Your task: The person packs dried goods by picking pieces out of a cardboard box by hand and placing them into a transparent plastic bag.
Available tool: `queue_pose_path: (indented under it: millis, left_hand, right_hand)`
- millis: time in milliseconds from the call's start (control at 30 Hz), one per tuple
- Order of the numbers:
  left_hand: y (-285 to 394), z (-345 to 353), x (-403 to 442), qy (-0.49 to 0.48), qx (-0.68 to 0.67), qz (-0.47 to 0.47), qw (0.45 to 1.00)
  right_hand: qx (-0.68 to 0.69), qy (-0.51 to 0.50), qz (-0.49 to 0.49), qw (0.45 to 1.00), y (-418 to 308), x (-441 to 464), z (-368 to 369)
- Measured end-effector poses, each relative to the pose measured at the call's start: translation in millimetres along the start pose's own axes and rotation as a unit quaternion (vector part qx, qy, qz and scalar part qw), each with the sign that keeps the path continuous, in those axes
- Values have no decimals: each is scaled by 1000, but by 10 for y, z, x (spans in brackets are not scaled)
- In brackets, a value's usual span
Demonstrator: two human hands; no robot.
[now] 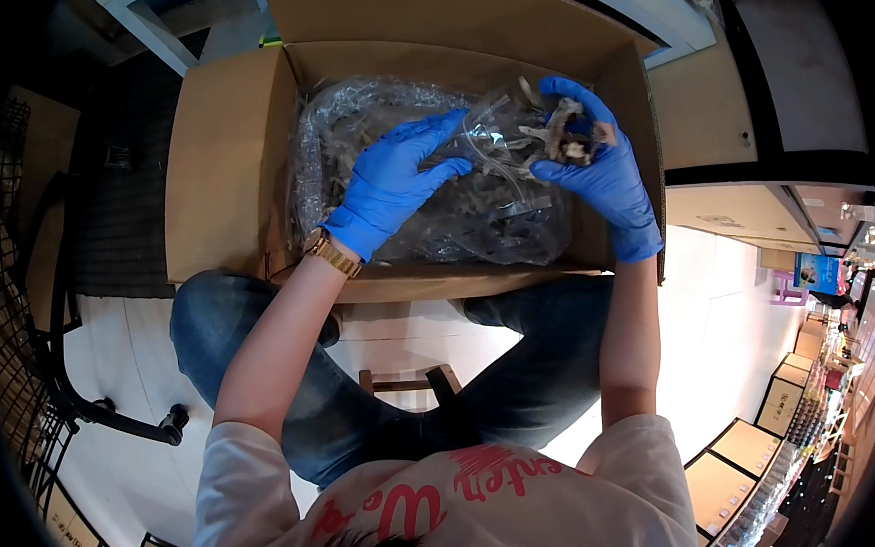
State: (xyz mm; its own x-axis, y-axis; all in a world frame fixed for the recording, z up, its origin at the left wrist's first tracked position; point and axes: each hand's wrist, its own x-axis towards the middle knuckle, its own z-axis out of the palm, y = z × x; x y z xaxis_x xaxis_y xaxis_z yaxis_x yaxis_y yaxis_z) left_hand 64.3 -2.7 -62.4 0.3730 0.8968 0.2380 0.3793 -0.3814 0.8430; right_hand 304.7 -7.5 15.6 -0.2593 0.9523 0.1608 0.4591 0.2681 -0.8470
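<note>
Nearest, the person wears a pale shirt (522, 504) with red lettering and dark jeans (252, 355). Forward of these, the left hand (396, 174) is blue-gloved, a gold watch (330, 252) at its wrist, thumb and fingertips apart at a clear bag (489, 138) — whether they grip it cannot be told. The right hand (607, 185), likewise gloved, is closed around dried brownish pieces (561, 136) beside that bag, over a plastic liner (435, 239) inside an open cardboard box (223, 171). Beyond stands white-framed furniture (657, 14).

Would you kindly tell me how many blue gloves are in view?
2: one on the left hand, at the clear plastic bag; the other on the right hand, holding brownish pieces.
</note>
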Motion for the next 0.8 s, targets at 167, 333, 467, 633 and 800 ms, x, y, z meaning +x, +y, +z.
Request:
queue_pose_path:
  millis: [167, 333, 467, 633, 800]
  left_hand:
    - [1, 9, 3, -8, 0, -11, 1000]
    - [-21, 13, -7, -13, 24, -14, 1000]
    - [5, -13, 7, -15, 8, -27, 999]
    - [51, -197, 71, -5, -58, -53, 997]
    - [-104, -164, 108, -19, -124, -84, 989]
  right_hand:
    - [19, 10, 28, 999, -63, -10, 44]
    - [-49, 39, 23, 998, -46, 1, 110]
    - [-77, 88, -4, 993, -60, 4, 134]
    - [-39, 152, 45, 987, -27, 27, 76]
    - [54, 180, 103, 977, -66, 36, 143]
